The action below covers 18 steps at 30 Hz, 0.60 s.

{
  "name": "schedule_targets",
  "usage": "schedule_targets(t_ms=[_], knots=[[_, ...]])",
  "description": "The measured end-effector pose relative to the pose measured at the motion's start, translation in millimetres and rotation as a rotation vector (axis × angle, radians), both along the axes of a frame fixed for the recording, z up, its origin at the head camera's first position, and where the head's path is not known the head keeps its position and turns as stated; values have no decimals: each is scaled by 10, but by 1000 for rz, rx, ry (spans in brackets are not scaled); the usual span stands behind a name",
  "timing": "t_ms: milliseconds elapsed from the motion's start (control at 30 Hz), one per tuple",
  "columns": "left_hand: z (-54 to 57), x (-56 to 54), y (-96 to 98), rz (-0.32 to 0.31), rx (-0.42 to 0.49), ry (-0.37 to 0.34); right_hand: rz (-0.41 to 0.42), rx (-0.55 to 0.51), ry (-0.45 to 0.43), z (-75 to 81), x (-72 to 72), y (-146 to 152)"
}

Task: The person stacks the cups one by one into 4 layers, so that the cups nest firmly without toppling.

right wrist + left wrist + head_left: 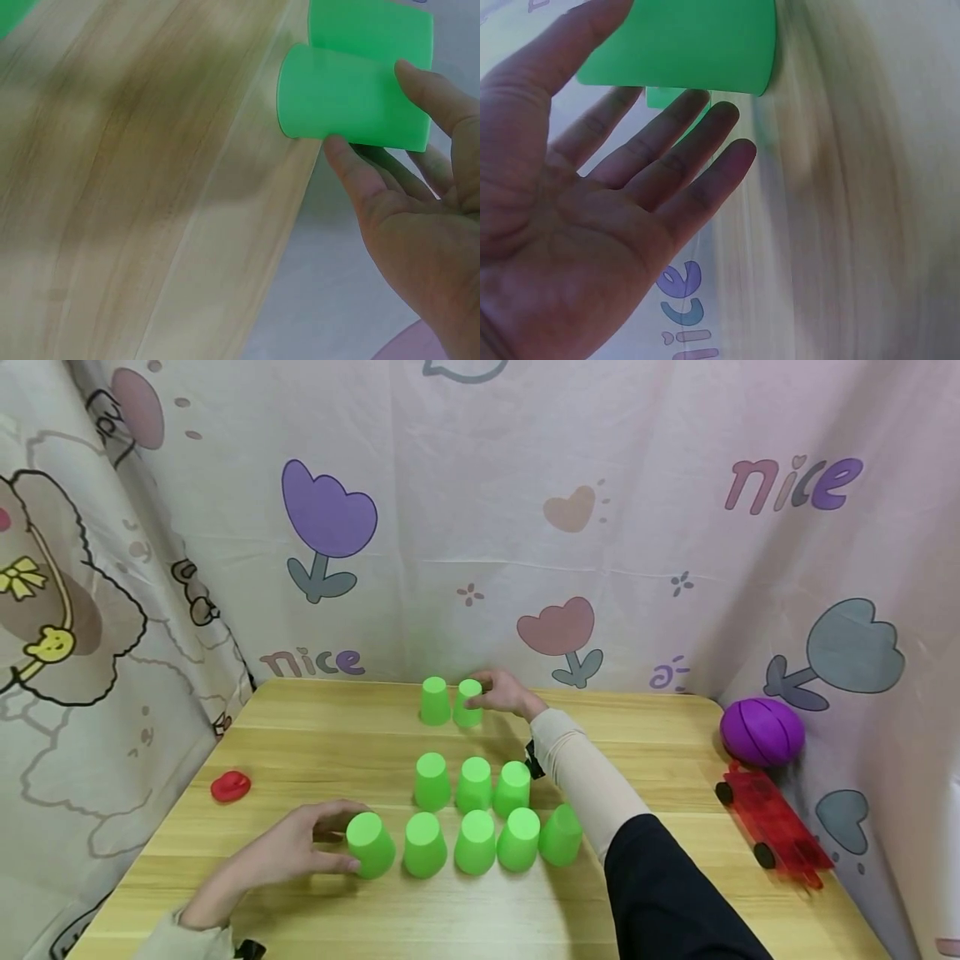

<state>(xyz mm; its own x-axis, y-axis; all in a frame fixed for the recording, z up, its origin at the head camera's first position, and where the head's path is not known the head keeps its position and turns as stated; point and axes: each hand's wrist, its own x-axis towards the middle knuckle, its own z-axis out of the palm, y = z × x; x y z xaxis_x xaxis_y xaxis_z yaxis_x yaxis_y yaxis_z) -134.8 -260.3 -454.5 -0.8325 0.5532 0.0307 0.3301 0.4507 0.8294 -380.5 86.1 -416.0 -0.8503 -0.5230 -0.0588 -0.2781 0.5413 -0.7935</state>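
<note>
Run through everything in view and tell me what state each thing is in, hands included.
Back-row cups: two, upside down.
Middle-row cups: three, upside down.
Front-row cups: five, upside down.
Left hand: open, at the leftmost front cup.
Right hand: pinching the right back cup.
Red car: not held.
Purple ball: round, not held.
Red lump: lying loose on the table.
Patterned curtain: hanging.
</note>
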Motion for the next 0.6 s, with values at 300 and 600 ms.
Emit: schedule_targets(t_ms=[300,600], knots=[[-11,9,58,22,4,-20,-5,6,-18,22,4,62],[15,2,77,67,-30,16,44,18,15,240,16,304]])
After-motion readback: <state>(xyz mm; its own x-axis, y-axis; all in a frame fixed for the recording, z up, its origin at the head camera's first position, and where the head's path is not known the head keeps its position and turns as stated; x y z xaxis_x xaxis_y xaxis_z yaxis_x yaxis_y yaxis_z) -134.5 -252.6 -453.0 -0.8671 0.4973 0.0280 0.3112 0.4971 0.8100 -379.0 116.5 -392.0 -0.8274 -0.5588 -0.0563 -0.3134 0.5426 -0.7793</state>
